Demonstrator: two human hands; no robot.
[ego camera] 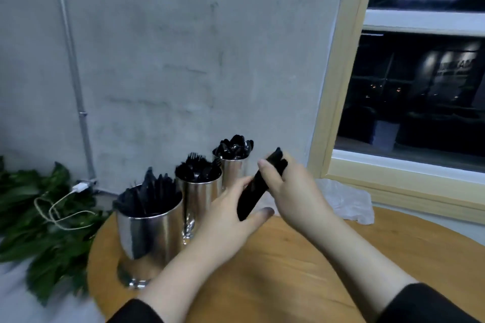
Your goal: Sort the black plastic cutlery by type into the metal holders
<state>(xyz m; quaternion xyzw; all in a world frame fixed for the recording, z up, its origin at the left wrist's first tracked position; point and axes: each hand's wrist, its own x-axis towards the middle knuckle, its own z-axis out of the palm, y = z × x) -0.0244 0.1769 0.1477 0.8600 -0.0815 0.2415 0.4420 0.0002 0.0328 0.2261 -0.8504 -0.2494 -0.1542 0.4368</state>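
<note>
Round wooden counter point(301, 270), warm grain, its near edge cut off. Both hands share a blurred bundle of black cutlery point(256, 189), held above it just right of the holders; its type can't be made out. Left hand point(231, 214) cradles the lower end, fingers loosely curled; right hand point(290, 190) wraps the top. Three shiny metal holders point(149, 233) stand in a row, crumpled plastic point(346, 202) behind, then concrete wall point(183, 47) and dark window point(420, 86).

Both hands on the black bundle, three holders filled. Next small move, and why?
Probably lift the bundle toward the far holder. Both the right hand and left hand grip it; its rounded tips look like that holder's spoons, though blur leaves the type uncertain.
</note>
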